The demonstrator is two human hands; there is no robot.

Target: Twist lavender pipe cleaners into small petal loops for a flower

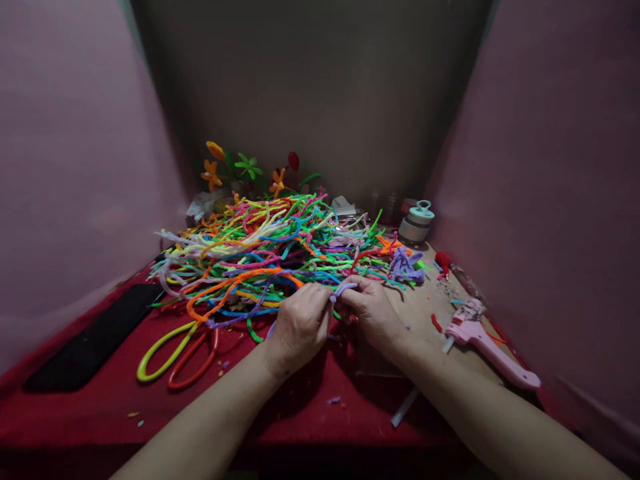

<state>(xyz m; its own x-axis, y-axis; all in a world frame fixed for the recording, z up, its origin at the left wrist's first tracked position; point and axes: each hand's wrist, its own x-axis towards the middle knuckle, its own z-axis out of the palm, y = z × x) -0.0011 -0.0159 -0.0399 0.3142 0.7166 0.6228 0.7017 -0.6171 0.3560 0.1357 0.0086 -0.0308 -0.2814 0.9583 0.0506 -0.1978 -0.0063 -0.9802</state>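
Between my two hands is a short bent piece of purple pipe cleaner. My left hand is closed, its fingers pinching one end. My right hand pinches the same piece from the other side, fingertips close to the left ones. Just beyond them spreads a big tangled heap of colourful pipe cleaners. A bundle of folded purple pipe cleaners lies at the heap's right end. Parts of the held piece are hidden behind my fingers.
Scissors with yellow and red handles poke out from the heap. A black flat object lies left. A pink glue gun with a glue stick rests on cardboard at right. Behind stand pipe-cleaner flowers and a lidded jar.
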